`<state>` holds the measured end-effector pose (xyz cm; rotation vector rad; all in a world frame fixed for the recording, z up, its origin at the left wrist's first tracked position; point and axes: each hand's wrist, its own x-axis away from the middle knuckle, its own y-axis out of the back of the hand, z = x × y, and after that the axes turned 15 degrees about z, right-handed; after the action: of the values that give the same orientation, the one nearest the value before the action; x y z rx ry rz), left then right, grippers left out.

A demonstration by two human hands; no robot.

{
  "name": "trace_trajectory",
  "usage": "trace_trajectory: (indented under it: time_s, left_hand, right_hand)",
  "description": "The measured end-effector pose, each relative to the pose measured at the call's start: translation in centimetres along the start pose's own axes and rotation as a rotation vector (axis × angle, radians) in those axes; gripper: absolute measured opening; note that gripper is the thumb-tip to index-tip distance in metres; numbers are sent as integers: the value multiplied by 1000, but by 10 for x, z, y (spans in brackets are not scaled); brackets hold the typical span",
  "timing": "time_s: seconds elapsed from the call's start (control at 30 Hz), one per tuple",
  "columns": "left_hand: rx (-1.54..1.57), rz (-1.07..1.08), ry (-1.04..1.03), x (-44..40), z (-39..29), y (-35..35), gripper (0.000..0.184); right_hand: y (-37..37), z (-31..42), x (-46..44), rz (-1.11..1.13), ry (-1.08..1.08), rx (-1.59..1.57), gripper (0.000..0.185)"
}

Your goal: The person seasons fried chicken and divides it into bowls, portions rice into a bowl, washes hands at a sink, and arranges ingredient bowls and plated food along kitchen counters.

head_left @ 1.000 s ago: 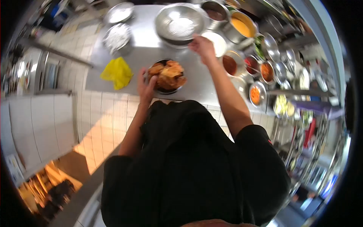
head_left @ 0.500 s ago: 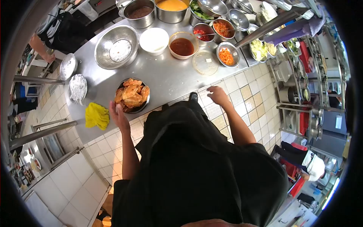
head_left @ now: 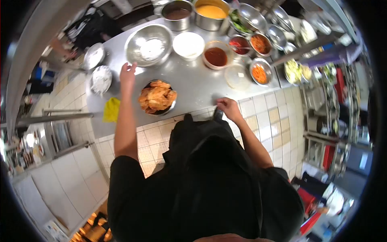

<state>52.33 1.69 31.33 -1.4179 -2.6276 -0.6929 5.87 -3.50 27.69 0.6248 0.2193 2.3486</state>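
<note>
My left hand [head_left: 128,73] reaches over the steel table, near the lower left rim of a large metal bowl [head_left: 131,48]. Its fingers are slightly bent and apart with nothing visible in them; contact with the rim cannot be made out. Below and to the right of that hand, browned fried chicken pieces [head_left: 157,97] are heaped in a round metal bowl [head_left: 172,108]. My right hand [head_left: 228,108] hangs by the table's front edge, fingers loosely bent, holding nothing that shows.
Left on the table [head_left: 189,94] are two bowls of white powder [head_left: 100,80] and a yellow cloth [head_left: 111,109]. A white tub [head_left: 188,45], red sauce [head_left: 216,57], a clear lid [head_left: 238,76] and chopped orange vegetables [head_left: 259,74] stand behind. Other people work at left and right.
My left hand has moved from beside the chicken bowl up toward the large metal bowl. My right hand's fingers have curled more. The whole view has shifted.
</note>
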Motion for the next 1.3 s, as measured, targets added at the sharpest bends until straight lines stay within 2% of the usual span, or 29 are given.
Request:
trace_trajectory:
  time_s: [0.07,0.13,0.2,0.27,0.33,0.43,0.53,0.67,0.73,0.83,0.87,0.9,0.97,1.03,1.17,1.3]
  left_hand:
    - [-44,93,157,-19,-1,4,68]
    - [-296,-108,-26,-14,5,9,71]
    - [-92,33,84,15,13,17,70]
    - [112,154,211,51,23,33,68]
    - [253,184,304,79,56,42,69]
    - [447,301,300,127,71,28,72]
    - [537,310,208,153,57,-9,74]
    - [505,167,219,163,57,-29,73]
    - [552,140,235,168,52,-45,68]
    - [546,158,123,177,71,-68,58]
    - [580,60,147,176,79,-76,47]
    - [651,69,131,178,81,-82,36]
    - [653,-91,215,180,60,-107,38]
    - [664,-137,198,176,64,-116,38]
    - [780,-166,217,182,52,-133,37]
    - [761,-67,190,179,53,-123,41]
  right_hand:
    - [6,-12,6,-33,11,-5,20]
    - [17,-29,11,-159,-87,-226,19]
    - [32,-37,19,-293,-226,-560,18]
    - [55,-37,30,-436,-261,-680,20]
    - [78,-53,33,-571,-236,-785,18]
    - [109,-61,24,-667,-250,-700,16]
    - [135,-71,9,-717,-149,-815,16]
    - [157,-87,0,-653,-157,-986,21]
    - [173,-89,3,-629,-89,-1014,26]
    - [193,-93,-6,-558,-31,-963,25]
    - [200,-103,-10,-470,-2,-945,21]
    - [204,-109,-15,-458,-29,-929,17]
    - [212,-113,-18,-474,10,-954,14]
    - [215,-115,-13,-480,-23,-881,11]
    - [208,-102,21,-421,35,-815,9]
    - [167,-53,42,-226,-8,-824,7]
